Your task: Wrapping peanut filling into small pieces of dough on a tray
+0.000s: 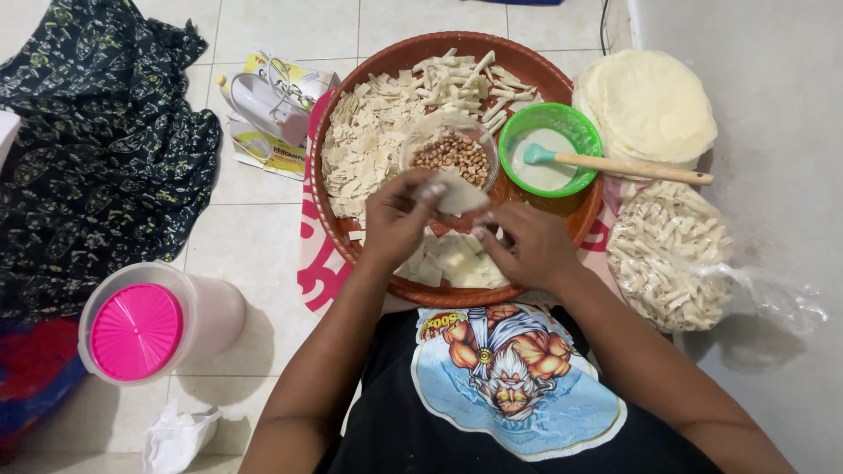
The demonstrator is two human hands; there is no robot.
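Note:
My left hand (397, 219) and my right hand (527, 247) meet over the near edge of a round brown tray (536, 72). Between their fingers is a small pale wrapper piece (460, 194), pinched from both sides. The tray holds a heap of cut wrapper squares (364, 140), several rolled sticks (465, 81), and a clear bowl of peanuts (452, 154). A green bowl (571, 125) of white paste with a wooden-handled spatula (628, 166) rests on the tray's right side. More flat wrapper pieces (461, 263) lie under my hands.
A stack of round wrappers (650, 105) sits at the right of the tray. A clear bag of rolled sticks (672, 254) lies below it. A container with a pink lid (140, 329), a dark patterned cloth (97, 149), a cardboard box (272, 110) and a crumpled tissue (176, 434) are on the tiled floor at left.

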